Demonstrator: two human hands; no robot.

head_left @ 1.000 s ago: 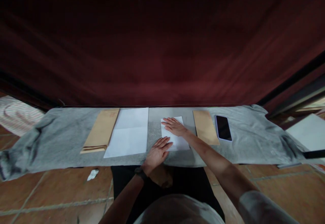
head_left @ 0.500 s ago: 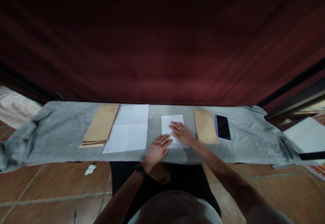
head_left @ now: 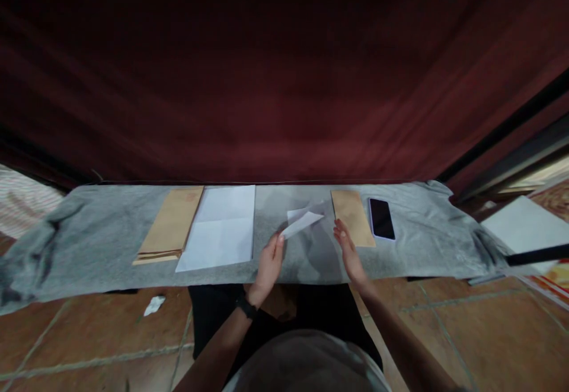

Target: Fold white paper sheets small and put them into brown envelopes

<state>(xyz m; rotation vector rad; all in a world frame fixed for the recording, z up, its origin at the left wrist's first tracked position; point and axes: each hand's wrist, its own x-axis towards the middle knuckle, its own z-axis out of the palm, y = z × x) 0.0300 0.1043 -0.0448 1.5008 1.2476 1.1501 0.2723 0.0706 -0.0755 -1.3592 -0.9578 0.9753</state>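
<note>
My left hand [head_left: 270, 261] pinches the near end of a folded sheet of white paper [head_left: 303, 223], which is tilted up off the grey cloth. To the right, my right hand [head_left: 347, 249] is open, its fingers stretched out beside the left edge of a single brown envelope [head_left: 354, 217]. Nothing shows in the right hand. Left of my hands lie white sheets [head_left: 222, 229] with a crease across the middle. Next to them is a stack of brown envelopes [head_left: 171, 223].
A phone [head_left: 382, 219] lies right of the single envelope. Grey cloth [head_left: 102, 232] covers the narrow table. A dark red curtain [head_left: 284, 113] hangs behind it. White paper scrap [head_left: 154, 305] rests on the tiled floor. At the far right is a white board-like surface [head_left: 528, 226].
Both hands were flat on the folded paper. My left hand has now lifted it off the cloth, and my right hand has moved away to the right, near the single envelope.
</note>
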